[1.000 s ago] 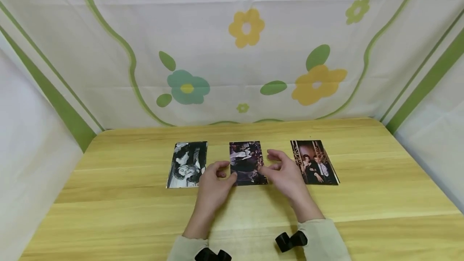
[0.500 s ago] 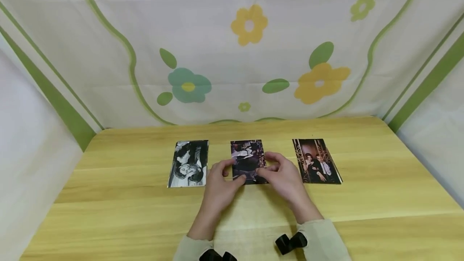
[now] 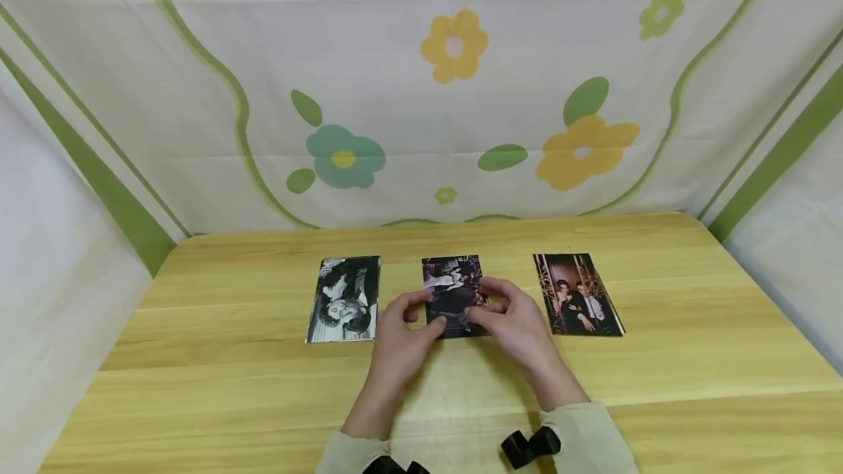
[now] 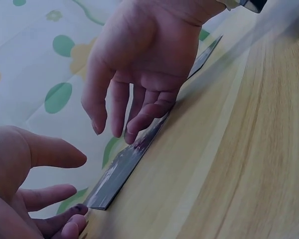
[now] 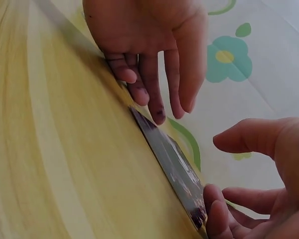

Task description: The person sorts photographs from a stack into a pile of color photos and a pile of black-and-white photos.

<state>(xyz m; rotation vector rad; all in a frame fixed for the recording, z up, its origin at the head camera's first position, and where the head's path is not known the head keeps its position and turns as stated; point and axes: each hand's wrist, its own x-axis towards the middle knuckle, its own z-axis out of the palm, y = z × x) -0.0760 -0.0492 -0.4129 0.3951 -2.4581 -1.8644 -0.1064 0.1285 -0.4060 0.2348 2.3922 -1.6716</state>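
The middle pile of photo cards lies on the table, a dark colour picture on top. At its left edge is my left hand, and at its right edge my right hand. In the left wrist view, the lower fingertips of my left hand are at the pile's near end, with the thumb raised clear. My right hand has its lower fingers against the other end in the right wrist view, thumb also apart from the cards. Fingers of both hands look relaxed and loosely bent.
A pile of photo cards topped by a black-and-white picture lies to the left. Another pile, showing two seated people, lies to the right. Behind the wooden table hangs a white flowered cloth.
My left hand has shifted right, up against the middle pile's edge. The right hand has come slightly leftward relative to the cards. In the last half second, both hands have hardly moved.
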